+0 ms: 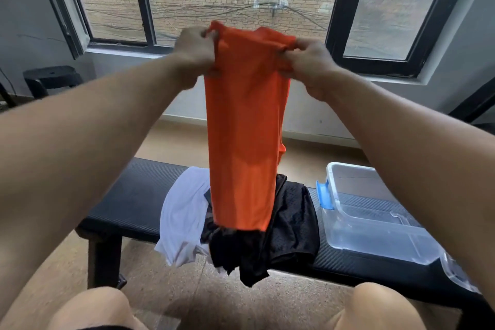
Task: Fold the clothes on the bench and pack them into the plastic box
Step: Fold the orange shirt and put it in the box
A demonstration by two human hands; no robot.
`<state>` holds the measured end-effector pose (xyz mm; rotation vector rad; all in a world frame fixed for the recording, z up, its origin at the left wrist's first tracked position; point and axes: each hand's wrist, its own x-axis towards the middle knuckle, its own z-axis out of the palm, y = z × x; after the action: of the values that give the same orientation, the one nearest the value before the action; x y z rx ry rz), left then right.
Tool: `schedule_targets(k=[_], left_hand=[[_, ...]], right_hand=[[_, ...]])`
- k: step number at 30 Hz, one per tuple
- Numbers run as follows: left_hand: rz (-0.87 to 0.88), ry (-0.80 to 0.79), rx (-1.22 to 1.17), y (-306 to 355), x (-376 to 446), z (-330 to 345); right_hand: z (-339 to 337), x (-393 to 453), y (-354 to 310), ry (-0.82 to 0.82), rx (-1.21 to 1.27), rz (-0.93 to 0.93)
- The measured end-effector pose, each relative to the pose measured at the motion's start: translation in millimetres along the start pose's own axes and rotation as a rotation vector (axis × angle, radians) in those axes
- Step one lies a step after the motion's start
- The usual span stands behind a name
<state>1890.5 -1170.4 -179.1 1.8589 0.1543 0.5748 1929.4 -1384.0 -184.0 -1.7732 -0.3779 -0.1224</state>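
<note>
Left fingers (pixel 207 35): pinching one top corner of the orange garment (pixel 243 126).
Right fingers (pixel 288 52): clenching the other corner, garment hanging narrow above the tabletop (pixel 128 195).
Doing it well: keeping both corners level, lowering flat, then halving it.
Garments: three, counting the orange one aloft, a white one (pixel 182 211) and a black mesh one (pixel 292 225) heaped below.
Plastic box (pixel 375 222): one, sitting beside the heap, nothing packed yet.

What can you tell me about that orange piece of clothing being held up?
The orange garment is plain, smooth, thin-looking fabric, with no print visible. It hangs lengthwise as a narrow panel, gripped at its top edge by the left hand and right hand. Its lower hem hangs in front of the black mesh clothing on the bench.
</note>
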Motion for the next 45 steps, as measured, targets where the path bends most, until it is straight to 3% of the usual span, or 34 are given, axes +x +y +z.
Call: schedule_targets(k=[4, 8, 13, 19, 23, 28, 30, 32, 36, 38, 42, 45], left_hand=[[0.195, 0.028, 0.0, 9, -7, -9], [0.186, -0.048, -0.096, -12, -41, -10], [-0.006, -0.335, -0.093, -68, -120, -25], [-0.225, -0.88, 0.189, -134, -210, -46], [-0.415, -0.972, 0.113, -172, -239, -40], [-0.566, -1.028, 0.041, -192, -243, -36], [-0.585, -1.045, 0.054, -194, -237, -34], [-0.58, -0.955, 0.077, -193, -226, -28], [-0.556, -0.66, 0.029, -192, -182, -19], [-0.539, -0.595, 0.057, -196, -158, -16], [-0.534, -0.621, 0.158, -214, -140, -4], [-0.248, -0.674, 0.308, -222, -150, 10]], right_hand=[[-10, -2, -9, 0.103, -0.044, -0.187], [-16, -29, 12, 0.011, -0.19, -0.266], [-17, -107, 60, -0.225, -0.342, -0.224], [-7, -201, 144, -0.614, -0.482, -0.057], [-3, -229, 157, -0.883, -0.658, -0.007], [1, -227, 148, -1.102, -0.609, 0.139], [4, -216, 152, -1.111, -0.584, 0.165], [8, -198, 162, -1.033, -0.569, 0.166], [20, -151, 187, -0.649, -0.395, 0.222], [29, -134, 199, -0.533, -0.311, 0.247], [52, -123, 222, -0.53, -0.25, 0.167], [64, -124, 226, -0.598, -0.233, 0.067]])
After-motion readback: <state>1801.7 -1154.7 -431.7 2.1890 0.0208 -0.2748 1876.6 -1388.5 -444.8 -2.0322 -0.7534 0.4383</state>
